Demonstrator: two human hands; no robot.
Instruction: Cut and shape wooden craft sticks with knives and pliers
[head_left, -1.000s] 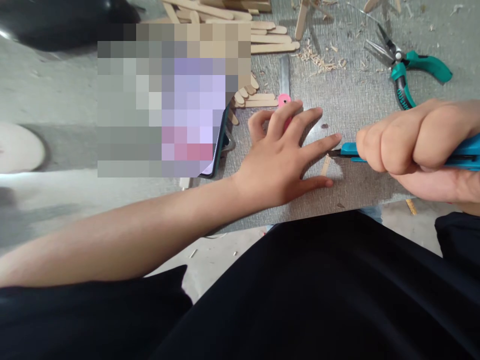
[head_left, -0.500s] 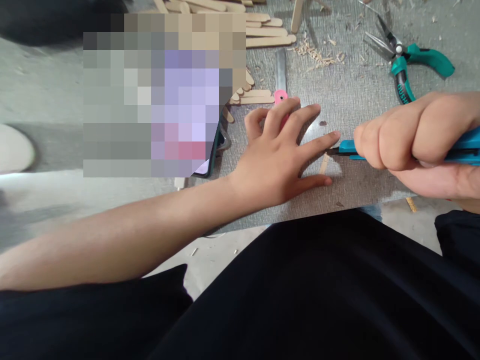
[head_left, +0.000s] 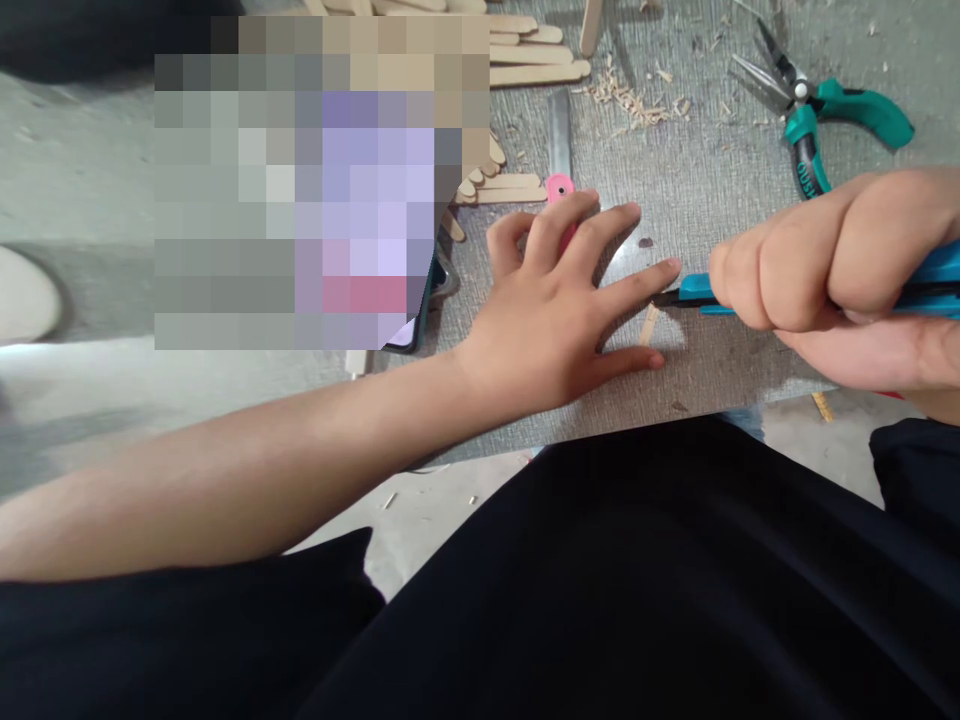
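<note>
My left hand lies on the grey table with its fingers spread. Between its thumb and index finger is a small piece of wooden stick. From the right, my right hand is wrapped round a blue cutter, whose dark tip touches the stick piece near the left index fingertip. Partly under the left fingers lies a pink-handled tool with a flat metal blade.
Wooden sticks lie at the top, with wood shavings beside them. Green-handled pliers rest at the upper right. A phone, partly blurred out, is left of my left hand. The table's front edge runs below my hands.
Both hands keep nearly the same pose. The view has shifted very slightly, and the blue cutter's tip stays at the stick piece.
</note>
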